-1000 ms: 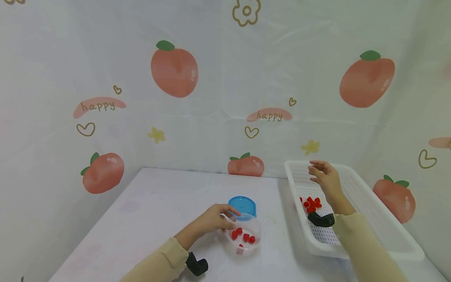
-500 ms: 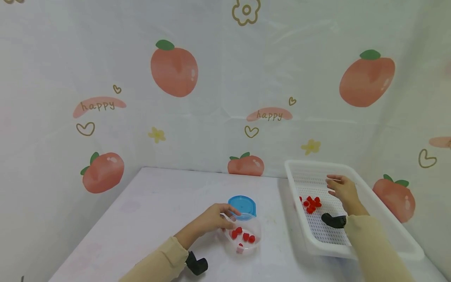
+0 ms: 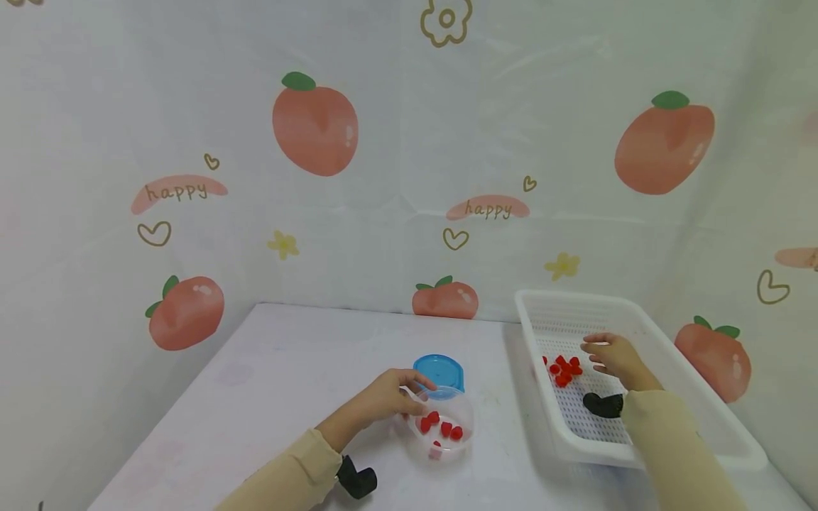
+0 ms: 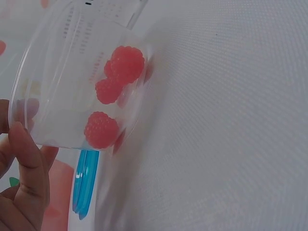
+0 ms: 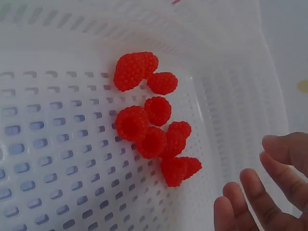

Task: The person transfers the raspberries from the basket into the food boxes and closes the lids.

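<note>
My left hand [image 3: 391, 396] pinches the rim of a clear round plastic tub [image 3: 461, 410] standing on the table, its thumb and fingers on either side of the wall. Several red raspberries [image 4: 101, 130] lie in the tub's bottom. Over a white perforated basket [image 3: 639, 419] hovers my right hand [image 3: 618, 358], fingers spread and slightly bent, holding nothing. Below and to the left of it, several more raspberries [image 5: 153, 142] are clustered on the basket floor, apart from the fingers.
A blue lid [image 3: 439, 370] lies on the white table [image 3: 307, 362] just behind the tub. The basket's raised wall [image 3: 543, 397] stands between tub and loose raspberries. A printed cloth [image 3: 383, 234] hangs behind the table.
My right hand has lowered into the basket area, first shifting right, then slightly back left toward the raspberries. My left hand and the tub have stayed in place.
</note>
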`<state>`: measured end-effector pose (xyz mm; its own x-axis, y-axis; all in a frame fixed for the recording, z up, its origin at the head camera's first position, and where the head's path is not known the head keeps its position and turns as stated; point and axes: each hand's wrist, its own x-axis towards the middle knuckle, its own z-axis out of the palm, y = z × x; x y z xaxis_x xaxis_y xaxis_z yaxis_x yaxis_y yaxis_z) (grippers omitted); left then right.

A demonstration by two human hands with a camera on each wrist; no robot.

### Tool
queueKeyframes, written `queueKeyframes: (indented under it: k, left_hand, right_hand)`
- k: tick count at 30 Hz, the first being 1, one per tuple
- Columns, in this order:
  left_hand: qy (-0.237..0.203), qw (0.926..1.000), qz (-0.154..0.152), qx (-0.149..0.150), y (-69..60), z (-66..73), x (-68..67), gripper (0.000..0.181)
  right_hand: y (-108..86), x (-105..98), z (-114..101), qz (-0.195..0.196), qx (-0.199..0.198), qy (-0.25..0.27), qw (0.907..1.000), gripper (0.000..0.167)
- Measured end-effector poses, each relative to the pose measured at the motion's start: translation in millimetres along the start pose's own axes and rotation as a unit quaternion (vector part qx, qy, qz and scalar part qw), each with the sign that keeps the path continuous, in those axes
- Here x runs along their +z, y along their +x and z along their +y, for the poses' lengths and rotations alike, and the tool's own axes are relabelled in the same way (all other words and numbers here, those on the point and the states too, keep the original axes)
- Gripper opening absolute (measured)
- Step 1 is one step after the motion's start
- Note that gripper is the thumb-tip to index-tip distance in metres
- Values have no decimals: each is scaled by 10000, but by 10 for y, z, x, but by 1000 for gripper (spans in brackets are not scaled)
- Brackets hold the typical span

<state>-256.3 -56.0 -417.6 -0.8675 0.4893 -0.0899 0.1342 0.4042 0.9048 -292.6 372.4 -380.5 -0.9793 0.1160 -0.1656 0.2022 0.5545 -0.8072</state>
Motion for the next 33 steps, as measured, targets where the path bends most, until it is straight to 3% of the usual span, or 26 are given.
queueKeyframes:
  k: [4, 7, 15, 24, 33]
  left_hand:
    - [10, 10000, 29, 8, 27, -26, 7, 30]
    - [6, 10000, 36, -6, 36, -34, 9, 29]
    - [10, 10000, 47, -5, 35, -37, 10, 29]
    - [-14, 10000, 14, -9, 39, -40, 13, 30]
    - [31, 10000, 13, -1, 32, -30, 9, 30]
  right_hand:
    - [10, 17, 10, -290, 285, -257, 9988, 55]
    - [2, 15, 23, -646, 274, -358, 9969, 54]
    - [-18, 35, 46, -1210, 568, -287, 9906, 51]
    - [-11, 58, 48, -1382, 544, -538, 9874, 48]
    - [-59, 99, 23, -1413, 551, -793, 9853, 21]
